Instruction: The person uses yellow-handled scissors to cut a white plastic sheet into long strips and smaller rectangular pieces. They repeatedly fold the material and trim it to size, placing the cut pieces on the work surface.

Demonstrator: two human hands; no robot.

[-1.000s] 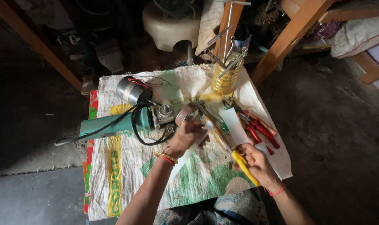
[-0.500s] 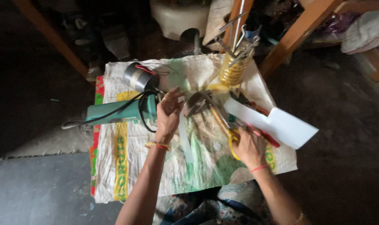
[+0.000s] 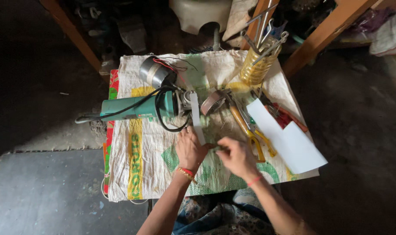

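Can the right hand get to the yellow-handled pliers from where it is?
Probably yes. The right hand is just beside the yellow-handled pliers, and nothing lies between them, though its fingers seem busy with something small.

We are seeing both forearms cut off by the lower frame edge. The left hand [image 3: 190, 149] is covering the lower end of the white strip [image 3: 195, 116]. Whatever the right hand [image 3: 236, 156] is pinching is too small to identify. The white container [image 3: 201, 13] is being cropped at the top.
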